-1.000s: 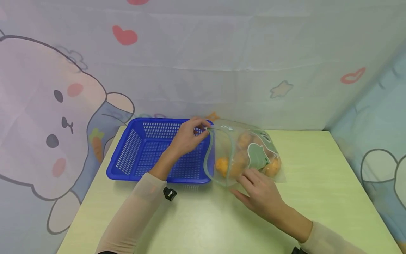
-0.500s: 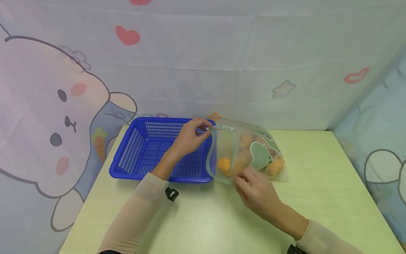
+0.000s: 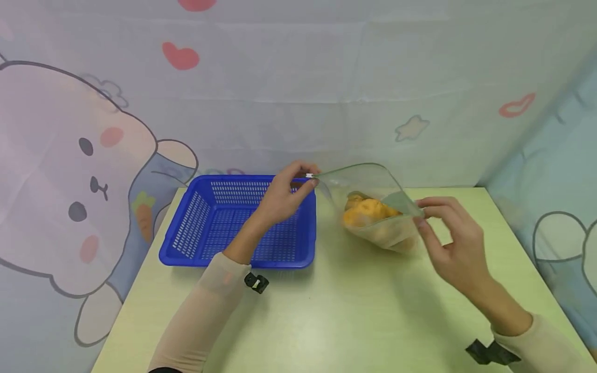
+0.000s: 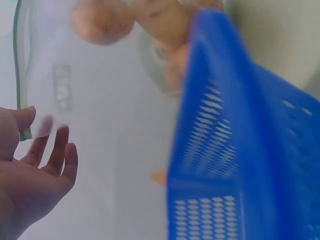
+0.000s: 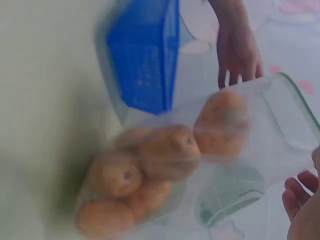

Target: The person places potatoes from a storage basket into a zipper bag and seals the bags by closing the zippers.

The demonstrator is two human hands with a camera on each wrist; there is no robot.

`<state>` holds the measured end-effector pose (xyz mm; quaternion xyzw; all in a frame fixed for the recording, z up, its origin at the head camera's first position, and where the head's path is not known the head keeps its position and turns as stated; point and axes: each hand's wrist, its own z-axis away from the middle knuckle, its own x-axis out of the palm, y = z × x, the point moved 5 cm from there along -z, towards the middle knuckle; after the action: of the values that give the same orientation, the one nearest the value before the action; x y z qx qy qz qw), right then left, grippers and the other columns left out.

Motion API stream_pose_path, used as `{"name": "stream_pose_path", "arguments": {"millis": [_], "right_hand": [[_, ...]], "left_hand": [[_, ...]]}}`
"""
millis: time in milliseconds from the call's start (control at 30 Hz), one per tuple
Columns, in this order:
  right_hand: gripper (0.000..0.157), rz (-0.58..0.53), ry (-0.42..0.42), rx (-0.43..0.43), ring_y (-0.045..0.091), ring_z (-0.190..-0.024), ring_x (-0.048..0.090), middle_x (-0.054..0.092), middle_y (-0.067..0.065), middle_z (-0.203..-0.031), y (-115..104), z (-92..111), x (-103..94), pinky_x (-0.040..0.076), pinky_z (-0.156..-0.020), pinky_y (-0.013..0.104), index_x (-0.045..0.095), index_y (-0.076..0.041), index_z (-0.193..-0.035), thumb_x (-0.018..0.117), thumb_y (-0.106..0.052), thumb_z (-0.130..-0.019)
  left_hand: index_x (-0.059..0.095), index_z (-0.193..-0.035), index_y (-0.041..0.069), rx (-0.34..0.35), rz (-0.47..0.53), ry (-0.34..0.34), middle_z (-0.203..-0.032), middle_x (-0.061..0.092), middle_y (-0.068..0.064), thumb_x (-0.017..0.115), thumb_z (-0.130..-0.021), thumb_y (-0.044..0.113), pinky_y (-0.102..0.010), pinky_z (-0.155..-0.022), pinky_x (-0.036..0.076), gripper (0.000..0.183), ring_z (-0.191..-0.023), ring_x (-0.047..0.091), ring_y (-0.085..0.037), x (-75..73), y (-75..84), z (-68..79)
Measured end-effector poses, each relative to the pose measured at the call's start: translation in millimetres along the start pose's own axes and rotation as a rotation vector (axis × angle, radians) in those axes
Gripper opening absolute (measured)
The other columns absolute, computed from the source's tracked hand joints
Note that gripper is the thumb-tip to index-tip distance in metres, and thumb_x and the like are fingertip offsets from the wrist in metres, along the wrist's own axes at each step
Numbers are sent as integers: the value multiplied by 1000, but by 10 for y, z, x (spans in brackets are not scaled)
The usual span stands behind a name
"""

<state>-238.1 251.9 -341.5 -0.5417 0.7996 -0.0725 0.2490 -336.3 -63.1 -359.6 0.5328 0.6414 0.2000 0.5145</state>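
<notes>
A translucent zip bag (image 3: pixel 364 178) with a green-edged mouth hangs between my two hands, its mouth spread wide. Several knobbly oranges (image 3: pixel 368 210) lie in the bottom of it; the right wrist view shows these oranges (image 5: pixel 170 152) bunched behind the clear film. Thumb and fingers of my left hand (image 3: pixel 284 194) pinch the mouth's left corner by a small white slider (image 3: pixel 309 176). At the opposite corner, my right hand (image 3: pixel 459 241) pinches the green edge. Some fruit is hidden by the printed front of the bag.
Left of the bag stands a blue perforated plastic basket (image 3: pixel 228 228), under my left forearm. Both rest on or over a pale yellow-green table (image 3: pixel 303 321). A printed cloth (image 3: pixel 280 77) hangs behind the table, and another stretch of cloth closes the right side.
My right hand has moved right and up from the bag's front to its mouth corner. The bag's mouth has been pulled wide, showing the oranges inside. The left hand keeps its corner, slightly raised.
</notes>
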Motion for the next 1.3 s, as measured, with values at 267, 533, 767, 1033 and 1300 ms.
{"name": "stream_pose_path", "arguments": {"millis": [267,533,767,1033,1300], "right_hand": [[15,-474,142,334,17,-90,74,76,10,-98,595,-281,-546,57,-84,23,51,26,-106,57,14,-101],[4,-829,209,539,25,-91,73,71,18,-96,842,-386,-673,62,-80,28,56,14,-104,58,13,-101],[3,-929,203,555,28,-87,74,71,21,-95,913,-361,-683,63,-79,30,55,14,-103,55,16,-101],[5,-941,230,620,31,-85,75,72,23,-93,1018,-416,-653,64,-80,33,56,13,-102,61,12,-100],[13,-701,399,727,21,-92,70,69,13,-97,1065,-414,-690,60,-82,23,63,6,-106,69,12,-95]], "left_hand": [[70,-123,7,50,87,122,-110,68,-5,67,-106,16,-36,-92,58,19,-102,67,-21,23,516,-105],[74,-115,4,95,155,208,-101,72,-8,76,-100,13,-36,-83,61,17,-94,70,-17,57,730,-149],[75,-114,3,71,171,189,-98,72,-8,75,-101,13,-35,-84,61,17,-92,70,-18,112,717,-88],[76,-114,6,74,173,214,-100,75,-6,76,-101,16,-34,-85,61,16,-93,71,-17,116,738,-154],[68,-107,6,30,189,207,-98,75,-7,76,-100,15,-34,-82,60,13,-91,71,-18,176,700,-193]]}}
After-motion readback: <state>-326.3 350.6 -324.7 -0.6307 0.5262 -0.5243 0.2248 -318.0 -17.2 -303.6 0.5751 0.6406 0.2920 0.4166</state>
